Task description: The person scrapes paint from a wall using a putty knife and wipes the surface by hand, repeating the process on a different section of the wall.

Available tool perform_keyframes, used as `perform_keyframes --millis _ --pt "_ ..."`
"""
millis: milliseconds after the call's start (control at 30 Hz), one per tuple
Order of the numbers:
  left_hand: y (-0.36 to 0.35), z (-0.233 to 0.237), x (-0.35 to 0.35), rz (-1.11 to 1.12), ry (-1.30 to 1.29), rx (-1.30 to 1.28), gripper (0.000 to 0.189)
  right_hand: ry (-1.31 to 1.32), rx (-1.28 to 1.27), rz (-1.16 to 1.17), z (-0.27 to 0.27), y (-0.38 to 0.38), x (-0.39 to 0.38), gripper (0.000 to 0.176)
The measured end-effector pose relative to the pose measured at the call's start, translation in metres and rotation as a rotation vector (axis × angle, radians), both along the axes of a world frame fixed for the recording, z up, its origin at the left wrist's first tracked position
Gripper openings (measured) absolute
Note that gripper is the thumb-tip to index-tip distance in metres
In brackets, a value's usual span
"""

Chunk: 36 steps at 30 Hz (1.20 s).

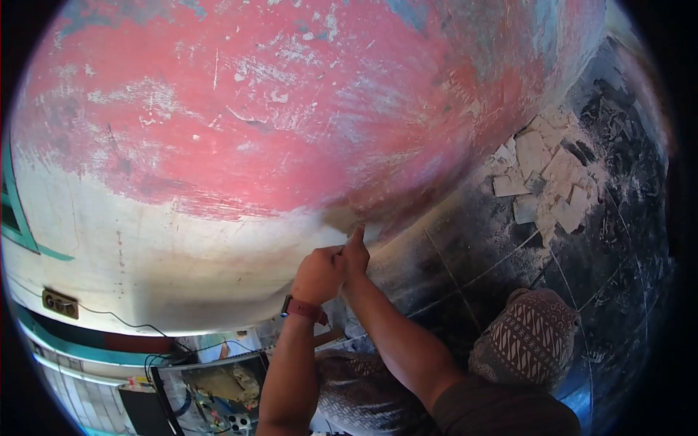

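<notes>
My left hand [320,275], with a dark red watch strap at the wrist, is closed and pressed against my right hand [355,253]. Both are wrapped around what looks like a scraper [340,218], its flat greyish blade against the wall and its handle hidden by my fingers. The right thumb or a finger points up along it. Red paint, scuffed and chipped, covers the upper wall [269,145]. Below the ragged paint edge, the wall is bare whitish plaster. The blade lies near that edge, low on the wall.
Broken pale flakes and dust [549,171] lie on the dark tiled floor [436,269] to the right. My patterned-cloth knees [527,338] are close below. A wall socket [59,304] with a cord is at left. A glass-topped case of small items [218,392] stands at lower left.
</notes>
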<state>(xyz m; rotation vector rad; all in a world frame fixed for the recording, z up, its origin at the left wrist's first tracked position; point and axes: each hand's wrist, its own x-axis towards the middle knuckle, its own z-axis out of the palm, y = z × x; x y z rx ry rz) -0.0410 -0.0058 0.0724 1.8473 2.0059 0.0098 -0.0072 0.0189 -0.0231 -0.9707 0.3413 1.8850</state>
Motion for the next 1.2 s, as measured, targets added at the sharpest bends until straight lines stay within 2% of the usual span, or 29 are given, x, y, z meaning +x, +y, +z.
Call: perform_keyframes --millis 67,167,267,367,467,567,667,767,867,967,1067,1167,1200 --pt "-0.001 0.015 0.019 -0.059 0.115 0.032 0.036 0.137 -0.082 0.1 0.013 0.004 0.017 0.068" --pt "-0.009 0.023 0.019 -0.044 0.047 0.09 0.036 -0.044 0.085 0.038 -0.016 0.001 -0.014 0.071" --pt "-0.006 0.009 -0.006 0.052 -0.11 0.019 0.035 -0.191 0.065 -0.05 -0.013 -0.002 -0.024 0.074" --pt "-0.002 0.008 0.015 -0.025 0.124 -0.005 0.036 0.091 -0.154 0.133 0.001 0.005 0.011 0.076" --pt "-0.007 0.026 0.03 -0.061 0.097 0.082 0.035 0.099 -0.006 0.153 -0.031 0.009 -0.012 0.075" --pt "-0.005 0.022 0.013 0.018 -0.025 0.049 0.034 -0.185 0.087 -0.022 -0.016 0.002 -0.02 0.076" --pt "0.005 -0.009 -0.011 0.022 -0.002 0.018 0.034 -0.144 0.035 -0.127 -0.052 0.008 -0.049 0.076" --pt "-0.001 0.011 0.022 -0.044 0.137 0.03 0.036 0.156 -0.106 0.119 -0.002 0.007 0.012 0.075" --pt "-0.005 0.013 0.02 -0.035 0.08 0.065 0.035 -0.039 0.066 0.15 -0.02 0.005 0.0 0.075" --pt "0.004 0.001 0.002 0.001 -0.022 0.021 0.035 -0.082 -0.035 0.041 -0.026 0.008 -0.018 0.077" --pt "0.005 0.0 0.015 -0.045 0.121 -0.017 0.034 0.035 -0.106 0.139 -0.01 0.009 0.011 0.078" --pt "-0.001 0.019 0.029 -0.035 0.094 0.035 0.034 0.082 -0.045 0.157 -0.016 0.007 0.006 0.078" --pt "0.002 0.012 0.022 -0.035 0.07 0.013 0.034 0.023 -0.036 0.135 -0.025 0.008 -0.001 0.077"
